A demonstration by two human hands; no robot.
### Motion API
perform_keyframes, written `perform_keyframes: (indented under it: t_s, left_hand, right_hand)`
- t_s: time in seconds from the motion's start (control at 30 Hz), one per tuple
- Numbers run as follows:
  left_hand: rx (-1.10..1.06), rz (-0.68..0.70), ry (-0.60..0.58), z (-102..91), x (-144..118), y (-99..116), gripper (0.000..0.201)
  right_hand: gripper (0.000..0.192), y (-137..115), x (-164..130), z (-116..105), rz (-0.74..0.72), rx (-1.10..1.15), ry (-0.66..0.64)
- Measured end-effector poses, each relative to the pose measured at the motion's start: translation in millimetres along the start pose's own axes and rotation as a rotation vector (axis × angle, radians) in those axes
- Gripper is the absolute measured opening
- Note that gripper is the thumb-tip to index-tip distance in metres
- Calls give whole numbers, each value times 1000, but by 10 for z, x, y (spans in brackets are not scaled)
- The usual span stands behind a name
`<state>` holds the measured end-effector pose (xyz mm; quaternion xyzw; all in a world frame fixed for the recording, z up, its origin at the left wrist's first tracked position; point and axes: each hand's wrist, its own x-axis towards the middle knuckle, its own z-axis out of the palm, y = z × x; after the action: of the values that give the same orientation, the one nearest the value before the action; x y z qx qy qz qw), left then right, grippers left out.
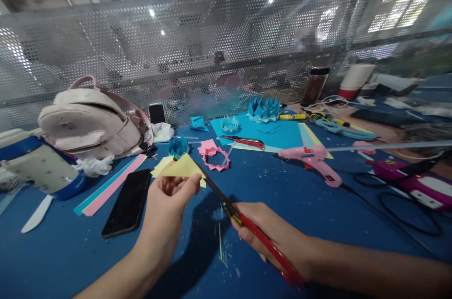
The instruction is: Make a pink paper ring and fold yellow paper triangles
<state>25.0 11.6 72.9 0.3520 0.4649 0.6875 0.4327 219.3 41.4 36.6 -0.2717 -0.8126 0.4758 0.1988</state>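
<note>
Pinched in my left hand [174, 195] is a piece of yellow paper [183, 166], held up above the blue table. My right hand [264, 228] is wrapped round the red handles of a pair of scissors [215, 188]. The blades point up and left, and their tips reach the right edge of the yellow paper. Whether the blades are closed on the paper I cannot tell. More yellow paper [161, 166] lies behind my left hand. Beyond the scissors sit a pink folded paper ring [226, 163] and a dark teal folded paper ring [178, 146].
A black phone [127, 202], paper strips [113, 183] and a white plastic knife [38, 214] lie left. A pink glue gun [318, 157] with its cord is right, near a purple power strip [413, 181]. A cutter knife [245, 141] rests on blue paper [282, 136]. A backpack [92, 120] stands behind.
</note>
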Motion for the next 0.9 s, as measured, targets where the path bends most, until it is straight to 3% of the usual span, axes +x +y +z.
perform_keyframes:
  t_s: [0.9]
  left_hand:
    - [8,-7,9,-12,14,-31,27]
  right_hand:
    - [57,-15,7,3,8,-14,12]
